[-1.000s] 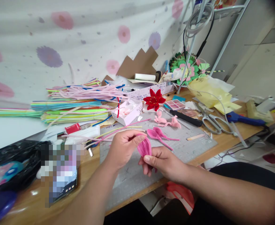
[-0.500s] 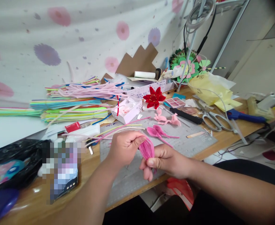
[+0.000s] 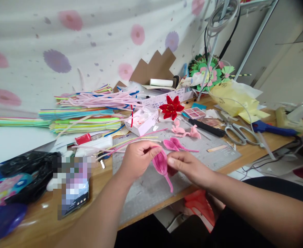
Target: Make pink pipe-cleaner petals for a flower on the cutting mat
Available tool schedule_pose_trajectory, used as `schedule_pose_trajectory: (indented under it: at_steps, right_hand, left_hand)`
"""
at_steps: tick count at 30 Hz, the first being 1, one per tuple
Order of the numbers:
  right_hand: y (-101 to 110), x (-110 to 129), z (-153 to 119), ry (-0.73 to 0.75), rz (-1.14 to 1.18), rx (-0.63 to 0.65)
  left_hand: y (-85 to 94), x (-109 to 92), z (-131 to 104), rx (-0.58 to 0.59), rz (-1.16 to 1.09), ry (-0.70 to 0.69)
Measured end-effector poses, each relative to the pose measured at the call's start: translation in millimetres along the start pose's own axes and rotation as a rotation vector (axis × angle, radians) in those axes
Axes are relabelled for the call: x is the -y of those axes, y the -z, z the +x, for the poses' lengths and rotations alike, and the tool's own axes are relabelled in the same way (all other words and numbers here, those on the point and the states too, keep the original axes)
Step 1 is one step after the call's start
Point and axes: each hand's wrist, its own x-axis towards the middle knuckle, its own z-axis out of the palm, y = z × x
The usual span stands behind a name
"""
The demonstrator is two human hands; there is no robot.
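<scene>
My left hand (image 3: 140, 159) pinches the upper end of a pink pipe-cleaner petal (image 3: 160, 162), whose stem hangs down over the grey mat (image 3: 143, 203). My right hand (image 3: 186, 164) is closed at the petal's right edge, its thumb on top and its other fingertips partly hidden behind the petal. Just beyond the hands, two finished-looking pink petals (image 3: 175, 144) with stems lie on the mat. Farther back are pale pink curled pieces (image 3: 184, 131) and a red flower (image 3: 171, 107).
Bundles of coloured pipe cleaners (image 3: 86, 120) lie at the back left, near a white box (image 3: 142, 124). Scissors (image 3: 240, 132), a black tool (image 3: 205, 127) and a blue-handled glue gun (image 3: 272, 128) are at the right. A phone (image 3: 75, 194) lies at the left.
My right hand has moved up from the petal's base to its right side, and the stem now shows hanging down. My left hand still grips the upper end.
</scene>
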Motion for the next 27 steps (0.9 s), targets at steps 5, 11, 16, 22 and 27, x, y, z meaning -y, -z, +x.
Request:
schedule_pose_trajectory:
  at_steps: [5, 11, 16, 22, 27]
  right_hand:
    - [0.4, 2.0, 7.5, -0.043, 0.109, -0.179]
    - [-5.6, 1.8, 12.1, -0.051, 0.166, -0.196]
    - [-9.3, 0.9, 11.1, -0.094, 0.245, -0.184]
    - [-10.9, 5.6, 11.1, -0.086, 0.233, -0.232]
    - [-2.9, 11.6, 15.1, 0.006, 0.229, -0.357]
  left_hand:
    - [-7.1, 4.1, -2.6, 0.017, 0.100, -0.068]
    - [-13.5, 6.3, -4.0, -0.034, 0.084, -0.035]
    - [-14.2, 7.0, -3.6, -0.085, 0.018, 0.005]
    - [-15.6, 4.9, -1.7, -0.074, -0.331, 0.194]
    - [-14.8, 2.8, -2.5, 0.311, -0.725, 0.469]
